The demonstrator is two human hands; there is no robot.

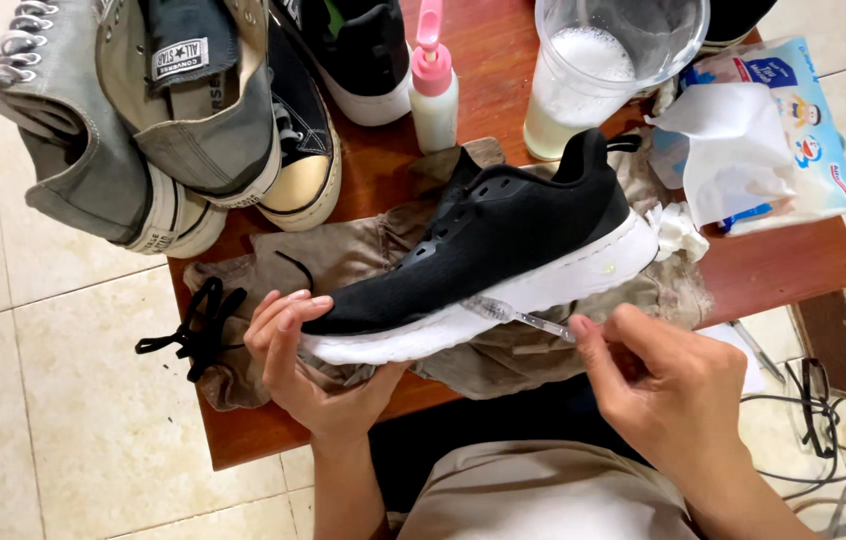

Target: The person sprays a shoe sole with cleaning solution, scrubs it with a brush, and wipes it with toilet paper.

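My left hand grips the toe of a black sneaker with a white sole, holding it on its side above a brown cloth. My right hand holds a clear-handled toothbrush whose head touches the white sole near the middle. The shoe has no lace; a black lace lies on the cloth's left end.
A small red-brown table carries grey canvas sneakers, black shoes, a pink-capped bottle, a clear cup of foamy liquid and a wipes pack. Cables and glasses lie on the tiled floor at right.
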